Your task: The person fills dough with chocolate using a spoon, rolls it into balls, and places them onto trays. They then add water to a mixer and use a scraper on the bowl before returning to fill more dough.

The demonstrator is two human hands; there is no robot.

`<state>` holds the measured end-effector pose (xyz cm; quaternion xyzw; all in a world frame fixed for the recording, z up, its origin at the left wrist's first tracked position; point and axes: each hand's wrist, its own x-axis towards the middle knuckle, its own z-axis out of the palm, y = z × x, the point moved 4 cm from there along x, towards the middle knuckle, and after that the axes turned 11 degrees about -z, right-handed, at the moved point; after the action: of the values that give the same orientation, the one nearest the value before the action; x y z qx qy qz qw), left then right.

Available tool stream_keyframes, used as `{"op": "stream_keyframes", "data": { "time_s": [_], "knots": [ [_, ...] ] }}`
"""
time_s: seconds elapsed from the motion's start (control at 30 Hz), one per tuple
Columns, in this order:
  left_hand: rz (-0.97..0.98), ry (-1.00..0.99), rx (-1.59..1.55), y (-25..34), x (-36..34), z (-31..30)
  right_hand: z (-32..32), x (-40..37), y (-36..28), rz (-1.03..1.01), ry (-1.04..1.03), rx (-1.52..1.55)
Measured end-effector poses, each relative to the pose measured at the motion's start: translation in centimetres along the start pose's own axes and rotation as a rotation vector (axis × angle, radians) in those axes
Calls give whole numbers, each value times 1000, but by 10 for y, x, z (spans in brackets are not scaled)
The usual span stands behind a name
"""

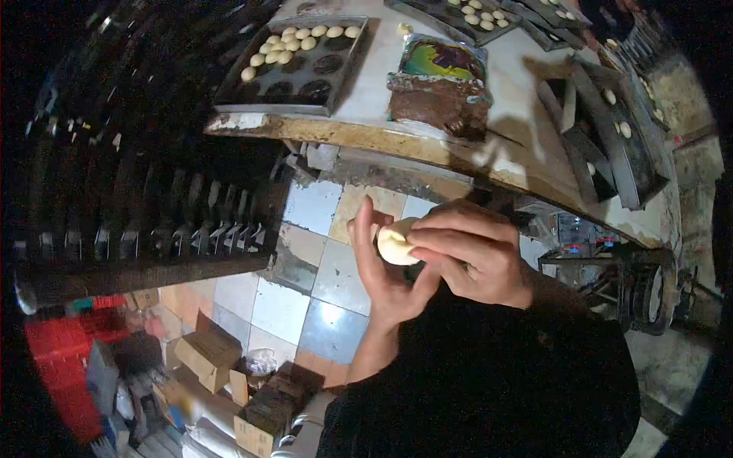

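A pale dough piece [395,246] is between my two hands, over the tiled floor in front of the table. My left hand [384,286] cups it from the left and below, with one finger pointing up and the thumb beneath. From the right, the fingers and thumb of my right hand [473,256] pinch the dough's folded top edge. On the table, a slab of brown filling [437,105] lies on a colourful wrapper [447,59]. Left of it stands a dark tray [347,82] with several small dough balls [284,47] along its far and left parts.
The table edge [366,134] runs across beyond my hands. More trays [630,164] with dough balls stand at the right and far side. A dark rack [145,229] is at the left. Cardboard boxes [208,357] and a red crate [61,355] sit at the lower left.
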<state>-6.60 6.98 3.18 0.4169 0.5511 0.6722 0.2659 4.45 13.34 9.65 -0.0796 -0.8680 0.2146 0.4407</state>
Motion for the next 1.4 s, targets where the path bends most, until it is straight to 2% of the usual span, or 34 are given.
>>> {"op": "stream_keyframes", "data": {
  "time_s": [0.03,0.07,0.1,0.13,0.2,0.23,0.27,0.37,0.4,0.43,0.5,0.57,0.6,0.63,0.7,0.73,0.77,0.83,0.93,0.97,1.03,1.07,1.17,1.23,1.3,1.37,1.4],
  "knots": [
    [-96,-3,-273,-5,2,8,-8,-1,4,23,-9,2],
    [-162,-197,-464,-18,5,11,-18,-1,8,50,-15,5],
    [-246,-252,-556,-15,4,21,-29,-2,9,80,-20,8],
    [-225,-274,-643,-22,3,32,-42,-5,12,281,47,-16],
    [-80,-316,-586,-28,9,55,-64,-13,22,594,18,206],
    [51,-338,-447,-26,18,69,-74,-21,29,743,9,318],
    [185,-362,-312,-22,23,87,-84,-40,38,643,73,368],
    [194,-166,-312,-14,37,147,-122,-57,50,238,258,82],
    [218,-83,-289,-8,43,169,-138,-51,47,269,175,-99],
    [290,-123,-153,-2,51,190,-148,-62,58,217,252,-175],
    [190,-92,-285,-5,54,241,-181,-89,90,14,375,-226],
    [0,-305,-379,-5,67,298,-220,-104,120,16,502,-3],
    [6,-437,-421,-8,74,327,-239,-111,133,18,562,111],
    [-29,-610,-442,-5,81,353,-255,-121,146,108,502,106],
    [122,-693,-365,-4,92,399,-284,-141,165,300,379,97],
    [138,-627,-467,-15,96,424,-305,-145,171,378,336,-12],
    [138,-621,-152,-20,100,434,-327,-147,176,454,284,-118],
    [-275,-617,-11,-42,93,463,-367,-160,185,577,127,-328],
    [243,-797,-535,-72,81,533,-405,-144,179,384,93,-569],
    [401,-882,-715,-88,73,556,-409,-150,185,355,15,-581],
    [208,-1043,-461,-71,75,577,-419,-157,206,279,-129,-623],
    [121,-1114,-331,-62,78,586,-441,-150,221,215,-162,-483],
    [-112,-1216,-81,-64,93,609,-494,-170,259,703,172,-266],
    [-227,-1204,-109,-77,108,619,-537,-193,317,750,295,-235],
    [-308,-1059,-95,-66,139,600,-583,-202,378,738,336,-599],
    [-366,-968,-119,-73,164,581,-608,-235,456,432,182,-851],
    [-411,-875,-120,-70,175,566,-605,-249,468,521,50,-885]
  ]
}}
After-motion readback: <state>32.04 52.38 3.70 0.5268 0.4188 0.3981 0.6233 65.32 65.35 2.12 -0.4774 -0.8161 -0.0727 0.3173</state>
